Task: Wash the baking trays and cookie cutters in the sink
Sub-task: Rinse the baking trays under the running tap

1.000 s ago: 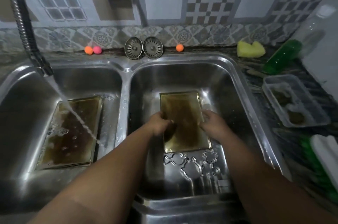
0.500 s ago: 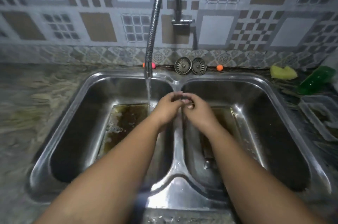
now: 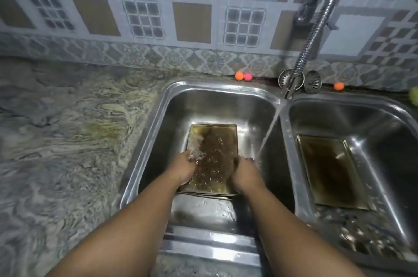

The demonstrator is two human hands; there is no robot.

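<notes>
A greasy brown baking tray (image 3: pixel 214 140) lies in the left basin of the steel double sink (image 3: pixel 149 140). My left hand (image 3: pixel 184 169) grips its left edge and my right hand (image 3: pixel 245 174) grips its right edge; brown water splashes on the tray between them. A second dirty baking tray (image 3: pixel 332 170) lies in the right basin. Metal cookie cutters (image 3: pixel 362 238) lie blurred in the right basin, in front of that tray. Water streams from the flexible tap (image 3: pixel 316 27) into the left basin, just right of my right hand.
Two sink strainers (image 3: pixel 312 82) lean against the tiled wall behind the divider. Small orange and pink balls (image 3: pixel 243 76) and another orange ball (image 3: pixel 338 86) sit on the back ledge. A marbled counter (image 3: pixel 67 140) spreads to the left. A yellow-green sponge (image 3: pixel 414 95) shows at the right edge.
My hands left the right-basin tray, met over the divider, and now hold the tray in the left basin. The view swung left.
</notes>
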